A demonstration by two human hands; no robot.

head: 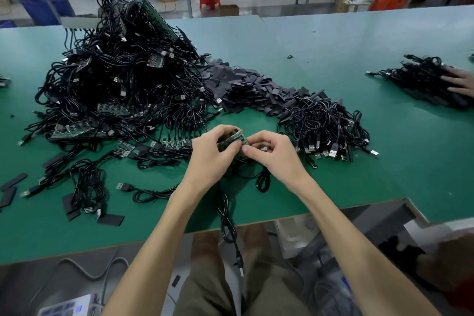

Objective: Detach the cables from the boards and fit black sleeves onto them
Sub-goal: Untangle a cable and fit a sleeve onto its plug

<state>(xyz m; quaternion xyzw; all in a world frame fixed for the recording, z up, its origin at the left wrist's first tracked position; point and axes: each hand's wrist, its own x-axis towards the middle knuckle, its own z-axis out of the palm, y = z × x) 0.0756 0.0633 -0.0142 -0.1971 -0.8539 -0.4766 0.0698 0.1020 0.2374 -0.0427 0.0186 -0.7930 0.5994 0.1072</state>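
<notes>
At the green table's [333, 41] centre, left hand [210, 152] and right hand [273, 155] both pinch one small board [232, 139], a cable [225, 215] trailing toward 6 o'clock; much seems left, with the tangled pile [120, 79] at 10 o'clock, sleeves [251, 87] at 12 and freed cables [328, 123] crowding 2.

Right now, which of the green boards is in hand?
The small board, pinched between the left hand and right hand, in front of the piles. The other boards lie in the tangled cable heap at left, untouched.
</notes>
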